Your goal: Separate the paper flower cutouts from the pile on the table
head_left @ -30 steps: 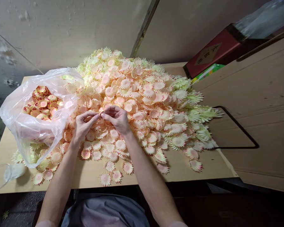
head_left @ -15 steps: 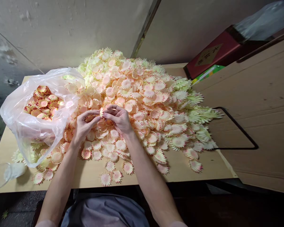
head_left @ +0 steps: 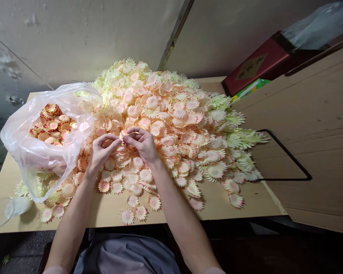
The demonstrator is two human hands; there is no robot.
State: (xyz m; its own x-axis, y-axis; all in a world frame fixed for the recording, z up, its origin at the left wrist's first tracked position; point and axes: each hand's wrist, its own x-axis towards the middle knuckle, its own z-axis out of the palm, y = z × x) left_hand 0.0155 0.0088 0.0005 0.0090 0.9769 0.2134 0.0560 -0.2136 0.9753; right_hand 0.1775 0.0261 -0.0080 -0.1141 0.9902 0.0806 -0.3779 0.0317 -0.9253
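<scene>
Between the fingertips of both hands is a small pale artificial flower piece (head_left: 121,135) with ruffled petal edges. My left hand (head_left: 101,149) pinches it from the left, thumb and forefinger closed on its edge. From the right, my right hand (head_left: 143,144) pinches the same piece, its other fingers curled. Below and around the hands spreads a big heap of flat artificial flower pieces (head_left: 180,114), cream and pink with some green ones. Left of my left hand, an open plastic bag (head_left: 20,131) holds cupped flower pieces (head_left: 53,125) with red-tipped petals.
A clear glass cup (head_left: 10,211) lies at the wooden table's (head_left: 103,219) front left. Cardboard (head_left: 311,152) with a black metal bar (head_left: 291,154) stands on the right. A red box (head_left: 257,62) is at the back right, against the wall (head_left: 82,34).
Both hands remain at nearly the same spot, shifting very slightly left with the flower piece between their fingertips. The heap and bag look unchanged.
</scene>
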